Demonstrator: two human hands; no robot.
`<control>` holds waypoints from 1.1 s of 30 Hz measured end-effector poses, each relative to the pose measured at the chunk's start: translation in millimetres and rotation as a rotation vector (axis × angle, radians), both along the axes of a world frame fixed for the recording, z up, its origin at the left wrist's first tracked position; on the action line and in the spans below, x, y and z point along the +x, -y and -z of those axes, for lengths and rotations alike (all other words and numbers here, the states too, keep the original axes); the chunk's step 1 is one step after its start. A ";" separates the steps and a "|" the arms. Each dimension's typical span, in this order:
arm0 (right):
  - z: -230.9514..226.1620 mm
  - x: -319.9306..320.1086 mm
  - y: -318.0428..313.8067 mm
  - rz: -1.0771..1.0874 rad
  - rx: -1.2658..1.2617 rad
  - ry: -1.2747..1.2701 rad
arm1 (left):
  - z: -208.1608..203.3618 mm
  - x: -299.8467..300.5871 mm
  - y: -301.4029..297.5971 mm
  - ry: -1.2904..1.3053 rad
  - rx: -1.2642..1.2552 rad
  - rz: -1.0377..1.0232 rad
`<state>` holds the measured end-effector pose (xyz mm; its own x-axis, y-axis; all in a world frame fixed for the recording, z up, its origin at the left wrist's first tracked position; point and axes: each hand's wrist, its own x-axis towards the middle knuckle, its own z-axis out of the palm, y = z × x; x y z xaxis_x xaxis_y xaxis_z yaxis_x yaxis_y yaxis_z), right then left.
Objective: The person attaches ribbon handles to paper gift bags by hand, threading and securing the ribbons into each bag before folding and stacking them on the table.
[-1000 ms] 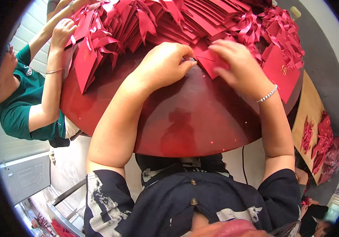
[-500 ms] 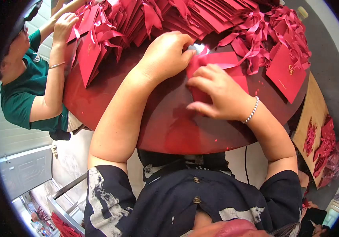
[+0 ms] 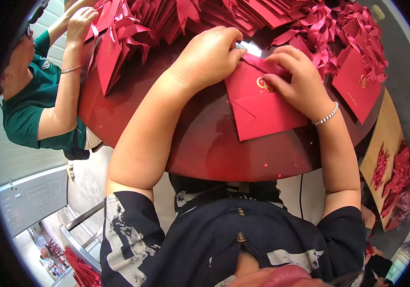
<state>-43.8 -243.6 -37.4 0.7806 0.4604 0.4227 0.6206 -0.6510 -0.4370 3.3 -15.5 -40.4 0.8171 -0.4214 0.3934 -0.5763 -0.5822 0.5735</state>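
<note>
Head view. The person's two bare hands work over a glossy dark-red counter [image 3: 205, 153]. The left hand [image 3: 212, 53] has its fingers curled and drawn together; whether they enclose anything cannot be told, and a pale patch beside their tips is too bright to identify. The right hand [image 3: 303, 86], with a beaded bracelet [image 3: 327, 114] at the wrist, grasps a red ribbon [image 3: 255, 61] between its thumb and bent fingers. The ribbon extends from this grasp toward the left fingertips.

A red paper bag [image 3: 265, 117] lies flat on the counter, its upper part between the two sets of fingers and its folded end on the near side of them. A gold emblem [image 3: 264, 84] is printed just beside the right thumb; part of the bag is covered by the right hand.

Beyond the fingers, overlapping red bags [image 3: 267, 14] form a dense row. To the right of the right fingers lie a mound of ribbons [image 3: 358, 33] and another emblem-marked bag [image 3: 355, 91], its near corner toward the counter's edge. Well to the left of the left fingers, a cluster of ribboned bags [image 3: 107, 62] stands beside a co-worker's raised hand [image 3: 81, 23]; the co-worker wears a green sleeve [image 3: 25, 122].
</note>
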 end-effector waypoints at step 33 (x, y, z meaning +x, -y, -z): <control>0.4 4.5 14.0 0.113 0.325 -0.772 | -6.6 -15.7 8.9 -0.052 0.090 0.309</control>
